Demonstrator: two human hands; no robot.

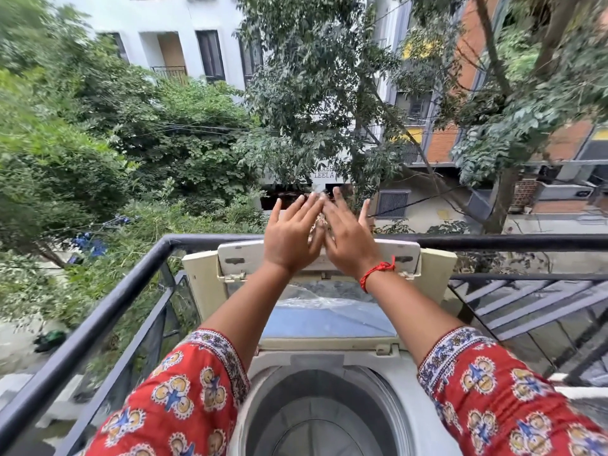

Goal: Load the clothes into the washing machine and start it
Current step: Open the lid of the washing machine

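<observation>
A white top-loading washing machine (332, 358) stands at the balcony rail below me. Its lid (319, 258) is raised and folded back against the rail, with the blue-tinted glass panel (329, 320) showing. The grey drum (316, 413) looks bare inside; no clothes are in view. Both arms stretch forward over the machine. My left hand (289, 235) and my right hand (348, 238) are held up side by side above the lid's top edge, fingers spread, fingertips crossing, holding nothing. A red thread circles the right wrist.
A black metal railing (108, 304) runs along the left side and across the back right behind the machine. A slatted metal grille (526, 307) lies at the right. Beyond are trees, buildings and a street far below.
</observation>
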